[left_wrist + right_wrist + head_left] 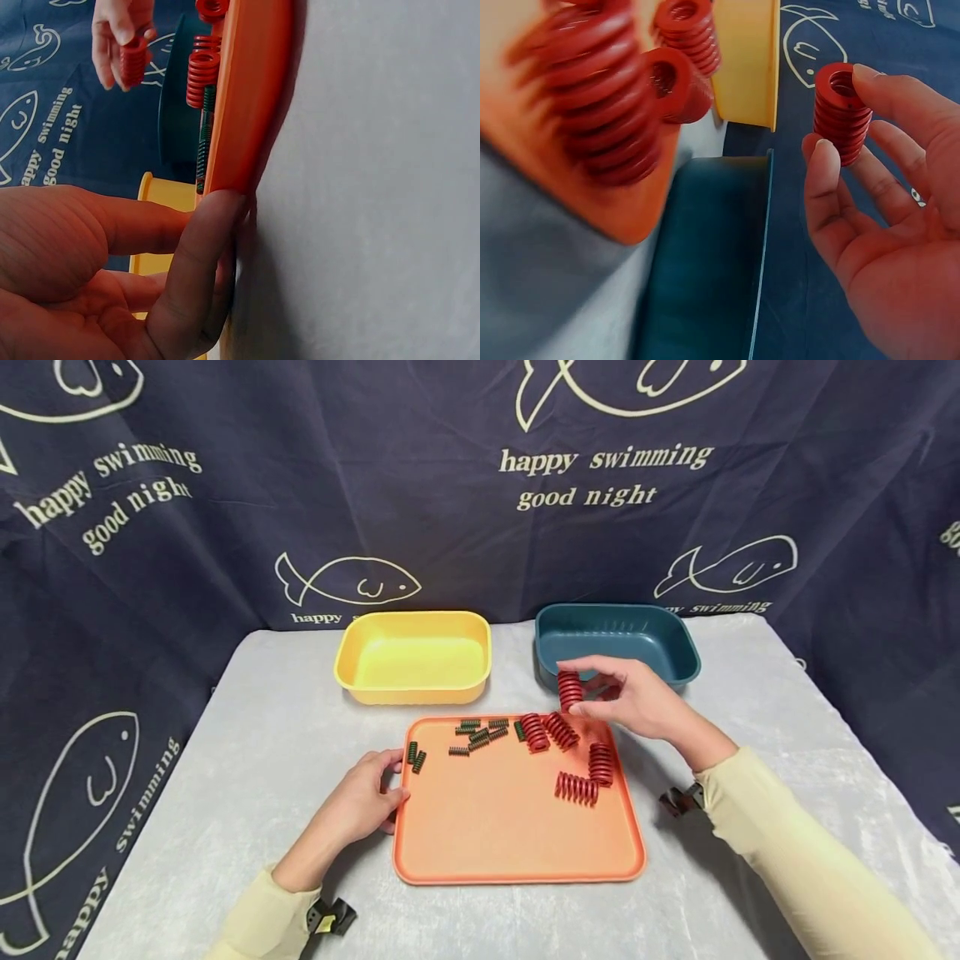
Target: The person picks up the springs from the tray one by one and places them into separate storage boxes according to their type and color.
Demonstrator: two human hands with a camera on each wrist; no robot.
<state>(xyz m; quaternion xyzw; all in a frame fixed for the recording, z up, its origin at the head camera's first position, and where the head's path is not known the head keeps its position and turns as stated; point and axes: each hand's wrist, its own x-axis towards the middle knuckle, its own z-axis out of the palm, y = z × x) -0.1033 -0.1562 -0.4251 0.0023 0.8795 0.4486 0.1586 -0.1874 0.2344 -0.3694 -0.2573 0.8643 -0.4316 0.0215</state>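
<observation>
The red spring (570,690) is pinched upright in your right hand (637,697), thumb and fingertips (832,180) curled round its coils, held in the air above the far right corner of the tray (510,835) and just in front of the blue bin (678,647). In the right wrist view the spring (842,111) stands clear of everything else, its open end showing. Four more red springs (558,731) lie on the tray's right half: two side by side near the far edge, two nearer you, touching at a corner. A scatter of small green springs (477,733) lies along the far edge to their left, with a pair more by the left rim. Your left hand (360,806) rests on the table at the tray's left edge, fingers only loosely bent, thumb and fingertip (206,247) pressed against the rim, holding nothing. The yellow bin (412,658) sits beyond the tray to the left, beside the blue one, both on the grey cloth (247,735).
</observation>
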